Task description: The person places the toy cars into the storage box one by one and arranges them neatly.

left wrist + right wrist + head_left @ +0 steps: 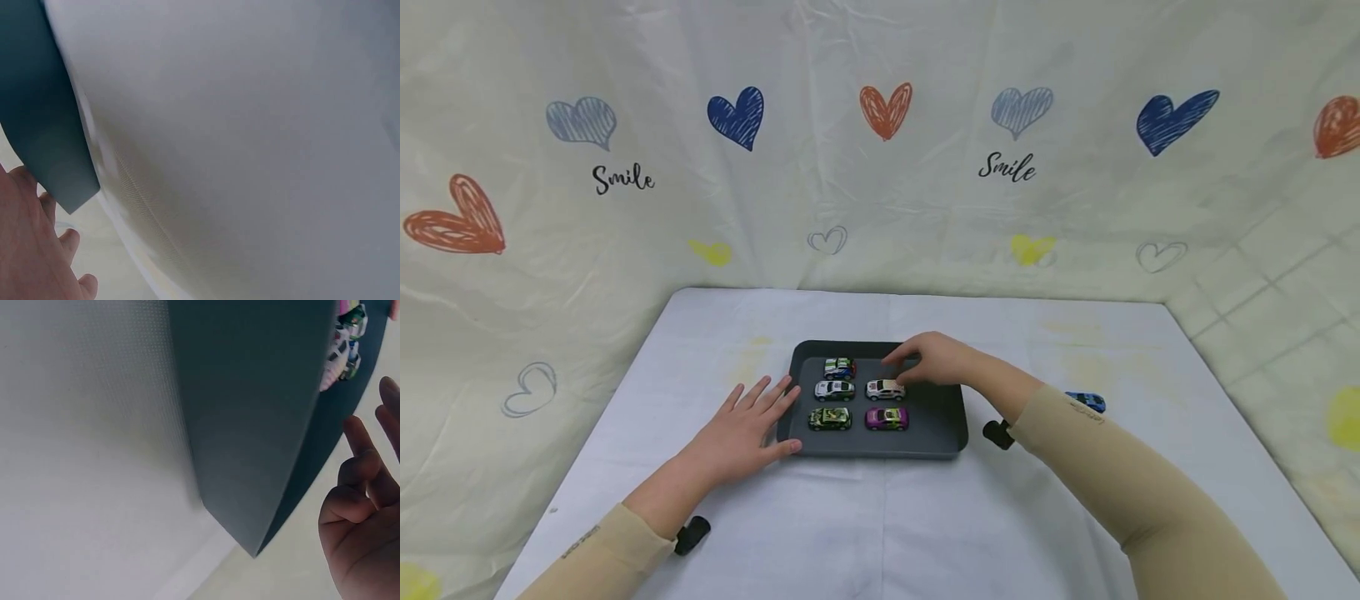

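Left hand [739, 433] flat, touching tray [936, 433] | right hand [934, 360] loosely curled, empty, above white car [885, 389]

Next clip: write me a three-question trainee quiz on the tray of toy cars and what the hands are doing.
1. How many toy cars sit in the dark tray?
2. True or false: the left hand lies flat against the tray's left edge.
3. Which car is the right hand nearest? A) white car B) purple car C) blue car on the tablecloth

Key: 1) five; 2) true; 3) A
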The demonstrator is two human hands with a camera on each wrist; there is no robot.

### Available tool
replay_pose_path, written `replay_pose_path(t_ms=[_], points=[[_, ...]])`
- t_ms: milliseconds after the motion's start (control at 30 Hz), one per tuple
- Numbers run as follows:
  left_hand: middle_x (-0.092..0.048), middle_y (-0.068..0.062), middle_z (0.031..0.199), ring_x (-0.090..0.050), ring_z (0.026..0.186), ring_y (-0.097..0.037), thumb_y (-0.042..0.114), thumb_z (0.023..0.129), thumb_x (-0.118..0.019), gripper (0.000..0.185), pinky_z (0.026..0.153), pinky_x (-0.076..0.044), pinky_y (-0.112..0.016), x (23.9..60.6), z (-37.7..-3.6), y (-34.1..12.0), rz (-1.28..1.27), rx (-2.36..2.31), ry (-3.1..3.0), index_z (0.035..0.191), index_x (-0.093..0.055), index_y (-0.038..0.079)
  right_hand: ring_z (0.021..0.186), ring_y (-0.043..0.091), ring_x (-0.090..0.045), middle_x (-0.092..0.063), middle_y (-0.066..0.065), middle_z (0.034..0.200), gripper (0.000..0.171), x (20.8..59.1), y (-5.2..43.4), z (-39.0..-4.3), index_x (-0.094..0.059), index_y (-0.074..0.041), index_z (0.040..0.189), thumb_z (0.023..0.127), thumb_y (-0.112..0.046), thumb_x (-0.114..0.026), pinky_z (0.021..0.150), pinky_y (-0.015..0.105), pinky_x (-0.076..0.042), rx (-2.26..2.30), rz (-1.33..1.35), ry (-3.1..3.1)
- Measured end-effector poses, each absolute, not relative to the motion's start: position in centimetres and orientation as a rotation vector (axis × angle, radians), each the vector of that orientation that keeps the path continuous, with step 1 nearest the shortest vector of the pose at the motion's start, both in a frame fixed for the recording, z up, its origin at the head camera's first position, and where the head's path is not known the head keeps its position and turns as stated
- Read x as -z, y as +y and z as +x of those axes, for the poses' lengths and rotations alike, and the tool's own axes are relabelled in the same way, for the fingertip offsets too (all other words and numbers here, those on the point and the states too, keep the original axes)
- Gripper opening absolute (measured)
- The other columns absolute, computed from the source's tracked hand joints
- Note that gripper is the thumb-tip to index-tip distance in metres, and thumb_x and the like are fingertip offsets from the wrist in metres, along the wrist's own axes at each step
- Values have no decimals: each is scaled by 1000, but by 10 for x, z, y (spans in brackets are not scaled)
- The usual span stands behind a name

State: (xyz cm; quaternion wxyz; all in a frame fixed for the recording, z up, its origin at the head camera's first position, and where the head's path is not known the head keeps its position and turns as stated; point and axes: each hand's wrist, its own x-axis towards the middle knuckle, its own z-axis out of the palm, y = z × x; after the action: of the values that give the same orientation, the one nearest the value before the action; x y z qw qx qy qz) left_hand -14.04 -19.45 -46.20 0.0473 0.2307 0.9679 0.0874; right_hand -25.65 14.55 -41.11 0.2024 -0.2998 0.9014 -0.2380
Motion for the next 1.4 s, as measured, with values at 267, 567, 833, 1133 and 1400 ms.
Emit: replay_pose_path(t_ms=[267, 567, 833, 1133, 1400], points=[[-15, 2, 166, -11, 152, -31, 74, 92, -42, 87, 120, -6, -58, 468, -143, -197, 677, -250, 2948, 160, -23, 23, 108, 18, -60, -65, -1, 128, 39, 396, 164, -247, -69, -19, 129, 91, -24, -75, 87, 34, -53, 768, -741, 2562], [-20, -1, 165, -15, 150, -34, 71, 92, -47, 86, 119, -8, -60, 467, -141, -195, 710, -285, 2963, 159, -27, 21, 86, 20, -58, -67, 4, 124, 40, 391, 200, -234, -69, -20, 129, 90, -25, -75, 69, 32, -51, 805, -691, 2566], [-20, -2, 165, -16, 150, -35, 70, 92, -48, 85, 119, -8, -60, 466, -140, -195, 704, -283, 2967, 159, -28, 20, 75, 20, -52, -68, 5, 119, 39, 399, 238, -218, -70, -18, 127, 89, -26, -76, 63, 33, -49, 778, -623, 2567], [-21, -3, 165, -17, 150, -36, 68, 93, -50, 85, 119, -10, -61, 458, -137, -192, 686, -261, 2956, 158, -29, 18, 75, 19, -50, -68, 8, 117, 40, 408, 287, -197, -70, -14, 128, 90, -24, -76, 60, 28, -47, 756, -574, 2541], [-18, -1, 165, -15, 150, -35, 68, 93, -50, 85, 119, -9, -60, 465, -140, -194, 688, -256, 2963, 159, -25, 21, 80, 17, -51, -68, 5, 117, 36, 408, 318, -182, -72, -15, 124, 89, -26, -75, 65, 29, -48, 674, -499, 2564]])
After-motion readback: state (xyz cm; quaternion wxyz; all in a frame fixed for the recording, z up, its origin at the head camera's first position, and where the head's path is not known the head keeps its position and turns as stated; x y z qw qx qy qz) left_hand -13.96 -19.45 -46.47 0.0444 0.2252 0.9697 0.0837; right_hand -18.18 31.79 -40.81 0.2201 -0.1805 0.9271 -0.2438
